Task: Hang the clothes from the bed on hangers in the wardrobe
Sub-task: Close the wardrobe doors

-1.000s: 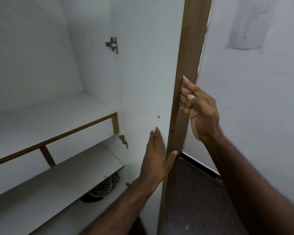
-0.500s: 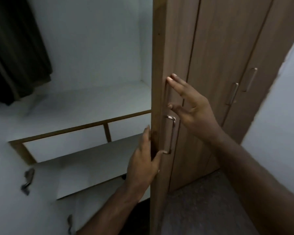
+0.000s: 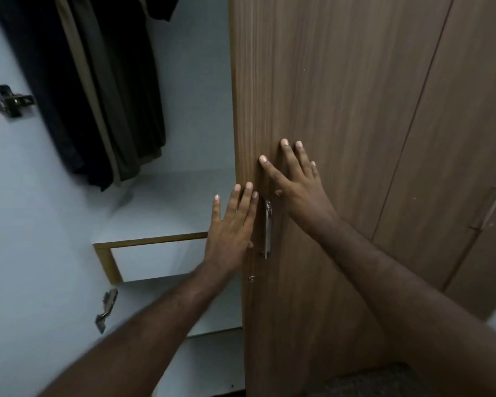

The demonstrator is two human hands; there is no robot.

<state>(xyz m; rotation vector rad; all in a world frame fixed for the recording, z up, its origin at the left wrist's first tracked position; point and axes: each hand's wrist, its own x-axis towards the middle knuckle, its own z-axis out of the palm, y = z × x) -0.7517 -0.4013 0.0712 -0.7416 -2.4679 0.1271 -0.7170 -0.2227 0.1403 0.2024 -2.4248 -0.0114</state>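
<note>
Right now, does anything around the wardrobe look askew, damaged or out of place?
Nothing stands out. Dark clothes hang straight inside; the left hand and right hand lie flat on the unmarked brown wood-grain door beside its silver bar handle.

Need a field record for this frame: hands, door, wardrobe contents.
left hand: fingers straight, at the door's free edge, left of the handle
right hand: fingers spread, flat on the door front, just above the handle
door: wood-grain, ajar, interior visible to its left
handle: metal bar, not gripped
clothes: dark, hanging inside at upper left
shelf: white, below the clothes
</note>
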